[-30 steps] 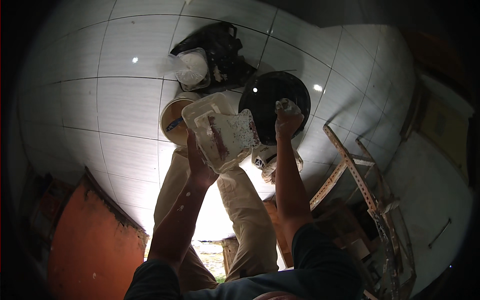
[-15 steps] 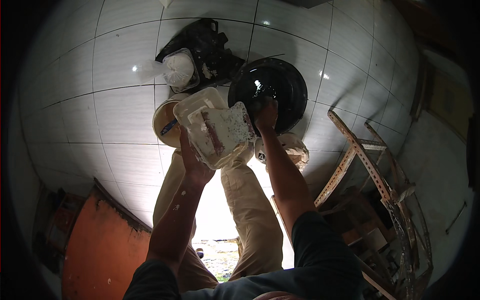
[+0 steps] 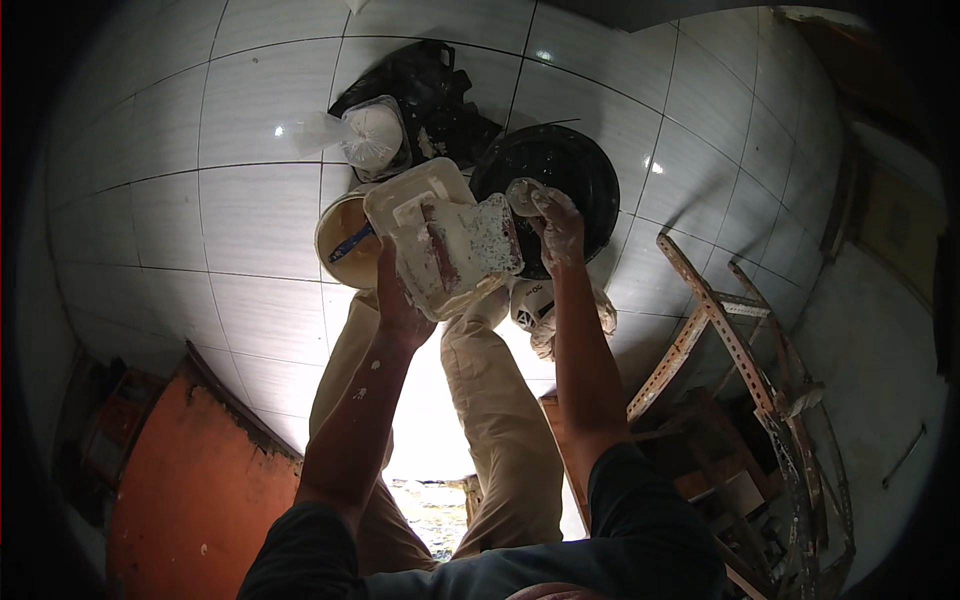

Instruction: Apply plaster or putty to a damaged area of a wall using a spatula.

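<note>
My left hand [image 3: 398, 312] grips the near left edge of a white plastic tub [image 3: 432, 188], its fingers wrapped round the wall. Across the tub lies a flat, plaster-crusted scraper [image 3: 475, 238] with reddish-brown strips. My right hand [image 3: 562, 228], dusted white, is closed on a small round cup [image 3: 523, 194], held over the left part of a black basin [image 3: 595, 185]. What the cup contains I cannot make out. Left of the tub stands a cream bucket [image 3: 328, 262] with a blue-handled tool [image 3: 350, 242] leaning inside.
Beyond the tub lie a black plastic bag [image 3: 405, 85] and a clear bag of white material [image 3: 372, 138]. Just behind my right wrist sits a white printed sack [image 3: 535, 305]. A rusty metal frame [image 3: 715, 315] stands at right, an orange panel [image 3: 200, 490] at lower left.
My right hand has come up out of the basin's dark inside, bringing the cup into sight. My left hand still holds the tub, and the whole view has shifted slightly.
</note>
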The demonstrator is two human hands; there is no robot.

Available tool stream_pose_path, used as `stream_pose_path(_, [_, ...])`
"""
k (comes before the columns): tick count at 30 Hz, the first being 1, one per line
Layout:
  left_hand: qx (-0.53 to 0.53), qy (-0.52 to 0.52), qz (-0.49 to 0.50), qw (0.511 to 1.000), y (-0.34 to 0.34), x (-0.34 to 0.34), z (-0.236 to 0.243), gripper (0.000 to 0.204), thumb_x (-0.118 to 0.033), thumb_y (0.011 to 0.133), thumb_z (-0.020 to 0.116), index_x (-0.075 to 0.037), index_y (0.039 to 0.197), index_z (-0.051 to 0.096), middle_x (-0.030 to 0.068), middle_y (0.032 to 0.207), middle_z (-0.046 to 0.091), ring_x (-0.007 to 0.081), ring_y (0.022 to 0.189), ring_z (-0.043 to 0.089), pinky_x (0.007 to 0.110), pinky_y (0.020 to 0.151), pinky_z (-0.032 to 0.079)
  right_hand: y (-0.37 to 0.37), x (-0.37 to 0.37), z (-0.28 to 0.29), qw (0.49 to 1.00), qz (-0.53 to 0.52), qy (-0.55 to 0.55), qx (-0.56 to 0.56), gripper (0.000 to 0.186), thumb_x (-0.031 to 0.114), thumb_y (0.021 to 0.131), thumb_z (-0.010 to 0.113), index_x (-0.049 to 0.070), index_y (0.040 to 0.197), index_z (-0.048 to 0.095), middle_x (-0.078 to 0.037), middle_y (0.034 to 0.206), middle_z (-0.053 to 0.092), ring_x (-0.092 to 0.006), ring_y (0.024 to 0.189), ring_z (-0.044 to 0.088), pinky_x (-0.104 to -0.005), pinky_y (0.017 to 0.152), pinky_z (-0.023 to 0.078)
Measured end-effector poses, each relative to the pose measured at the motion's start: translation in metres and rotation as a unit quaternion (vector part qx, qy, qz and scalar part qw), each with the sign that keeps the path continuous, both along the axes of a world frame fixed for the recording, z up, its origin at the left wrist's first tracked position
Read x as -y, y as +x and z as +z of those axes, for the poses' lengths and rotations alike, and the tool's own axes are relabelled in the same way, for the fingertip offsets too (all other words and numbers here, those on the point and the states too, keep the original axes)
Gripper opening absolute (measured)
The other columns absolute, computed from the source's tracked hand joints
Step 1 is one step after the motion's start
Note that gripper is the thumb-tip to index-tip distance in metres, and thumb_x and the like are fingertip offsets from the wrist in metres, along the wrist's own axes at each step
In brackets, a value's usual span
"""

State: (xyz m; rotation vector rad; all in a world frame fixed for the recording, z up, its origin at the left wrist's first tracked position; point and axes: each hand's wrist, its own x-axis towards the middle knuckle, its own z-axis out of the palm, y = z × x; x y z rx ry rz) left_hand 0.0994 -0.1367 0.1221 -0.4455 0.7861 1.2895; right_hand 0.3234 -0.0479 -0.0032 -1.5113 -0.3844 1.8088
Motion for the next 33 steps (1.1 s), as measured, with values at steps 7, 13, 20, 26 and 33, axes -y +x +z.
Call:
stream_pose_path(7, [0.059, 0.045, 0.003, 0.997, 0.01, -0.017, -0.007, 0.068, -0.056, 0.095, 0.043, -0.006, 0.14, 0.035, 0.0163, 0.128, 0.05, 0.0294, 0.118, 0.054, 0.048, 0.101, 0.046, -0.002, -0.029, 0.091, 0.992, -0.013, 0.06, 0.111, 0.04, 0.02, 0.084, 0.071, -0.002, 0.114, 0.057, -0.011, 0.104, 0.064, -0.0217, 0.096, 0.065, -0.0379, 0.088, 0.054])
stream_pose_path(13, [0.029, 0.057, 0.021, 0.998, 0.009, -0.028, -0.007, 0.072, -0.059, 0.094, 0.043, -0.007, 0.143, 0.031, 0.0162, 0.135, 0.046, 0.0311, 0.124, 0.05, 0.05, 0.102, 0.045, -0.014, -0.042, 0.144, 0.987, -0.07, 0.101, 0.102, 0.04, 0.012, 0.085, 0.073, -0.004, 0.116, 0.054, -0.011, 0.104, 0.064, -0.0154, 0.093, 0.064, -0.0247, 0.078, 0.055])
stream_pose_path(20, [0.03, 0.095, -0.038, 0.994, 0.01, -0.036, -0.007, 0.081, -0.074, 0.088, 0.035, -0.022, 0.149, 0.023, 0.011, 0.146, 0.033, 0.0302, 0.135, 0.037, 0.053, 0.109, 0.038, -0.041, -0.036, 0.189, 0.964, -0.022, 0.184, 0.191, 0.042, 0.009, 0.084, 0.073, -0.005, 0.118, 0.052, -0.012, 0.108, 0.062, -0.0186, 0.098, 0.062, -0.028, 0.084, 0.052])
stream_pose_path(26, [0.104, 0.051, -0.005, 0.993, 0.018, -0.029, -0.016, 0.08, -0.073, 0.089, 0.034, -0.019, 0.148, 0.028, 0.0131, 0.143, 0.038, 0.032, 0.131, 0.042, 0.056, 0.108, 0.038, -0.069, -0.009, 0.185, 0.942, 0.002, 0.224, 0.248, 0.049, 0.0, 0.078, 0.075, -0.005, 0.12, 0.048, -0.017, 0.112, 0.059, -0.0224, 0.106, 0.061, -0.0347, 0.092, 0.053])
stream_pose_path(33, [0.133, 0.071, 0.003, 0.989, 0.019, -0.021, -0.023, 0.081, -0.074, 0.089, 0.034, -0.018, 0.148, 0.029, 0.0144, 0.142, 0.04, 0.0334, 0.129, 0.044, 0.057, 0.105, 0.039, -0.072, 0.017, 0.178, 0.868, 0.091, 0.32, 0.367, 0.057, 0.005, 0.072, 0.08, 0.0, 0.12, 0.049, -0.013, 0.118, 0.052, -0.0237, 0.112, 0.054, -0.0359, 0.089, 0.054])
